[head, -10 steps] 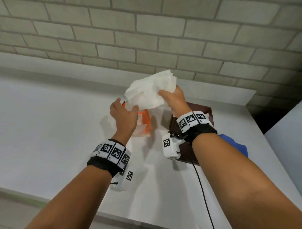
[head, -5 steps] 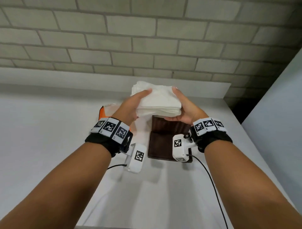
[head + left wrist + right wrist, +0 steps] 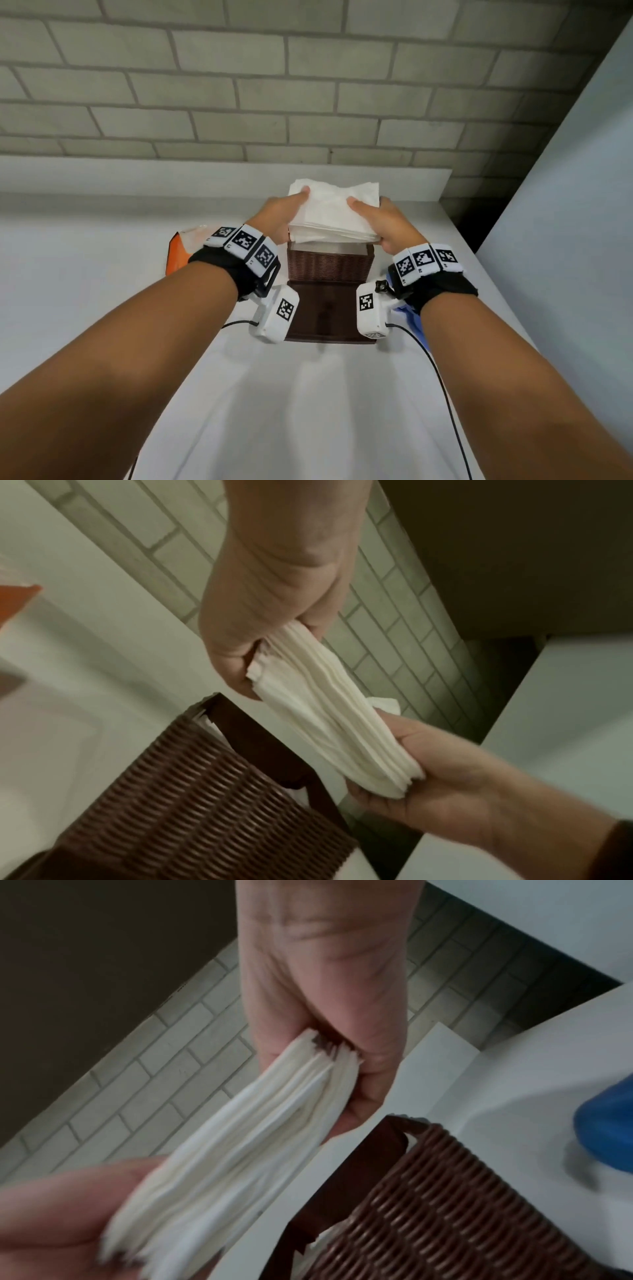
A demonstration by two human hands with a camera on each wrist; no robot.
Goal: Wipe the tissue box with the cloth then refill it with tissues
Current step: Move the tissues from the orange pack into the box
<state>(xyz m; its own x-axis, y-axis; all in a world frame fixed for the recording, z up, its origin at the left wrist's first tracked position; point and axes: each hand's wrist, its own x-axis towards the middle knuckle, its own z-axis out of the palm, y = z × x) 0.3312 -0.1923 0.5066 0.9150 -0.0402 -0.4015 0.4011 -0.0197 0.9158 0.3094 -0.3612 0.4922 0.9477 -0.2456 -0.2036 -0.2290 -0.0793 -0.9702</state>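
Two hands are gripping one stack of white tissues (image 3: 334,214) from either side, thumbs on top and fingers curled beneath: the left hand (image 3: 279,214) at its left edge, the right hand (image 3: 383,222) at its right. Compared with half a second ago, the stack is sitting lower, now just above the open rim of the brown woven tissue box (image 3: 329,267), whose lid is lying open toward the person. On the white table (image 3: 102,291), an orange packet (image 3: 176,253) is lying left of the box and the blue cloth (image 3: 412,317) right of it, beside the table's right edge. Bare tabletop is stretching away to the left.
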